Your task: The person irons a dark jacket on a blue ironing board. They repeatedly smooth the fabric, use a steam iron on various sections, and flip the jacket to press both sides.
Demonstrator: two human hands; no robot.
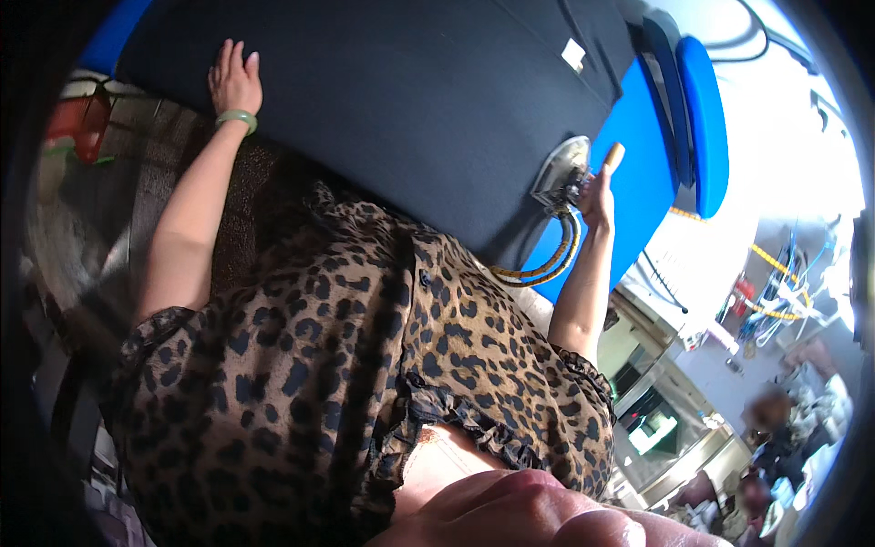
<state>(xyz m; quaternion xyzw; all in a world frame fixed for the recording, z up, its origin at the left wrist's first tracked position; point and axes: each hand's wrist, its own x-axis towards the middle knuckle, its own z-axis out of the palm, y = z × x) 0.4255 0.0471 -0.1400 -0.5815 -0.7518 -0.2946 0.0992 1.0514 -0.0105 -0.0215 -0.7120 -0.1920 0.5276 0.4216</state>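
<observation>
Blue surface [638,214] showed just right of the right fingers [607,175], and out to their left, what a spread of black fabric [392,100]! Those fingers were clasped on a steam iron [562,169], which sat just left of them near the fabric's edge; whether its sole lay fully flat, nobody could tell. Left fingers [238,59], well apart, lay loosely extended on the fabric, gripping nothing. Good handling, to my eye, called for a light, steady left side, fabric smooth between both sets of fingers, the iron level, and the yellow-banded hose [551,269] below the right fingers well clear. And the count: one iron, one white tag [573,55] beyond it, one green bangle [238,119] behind the left fingers, two padded boards [706,128] past the right ones!
</observation>
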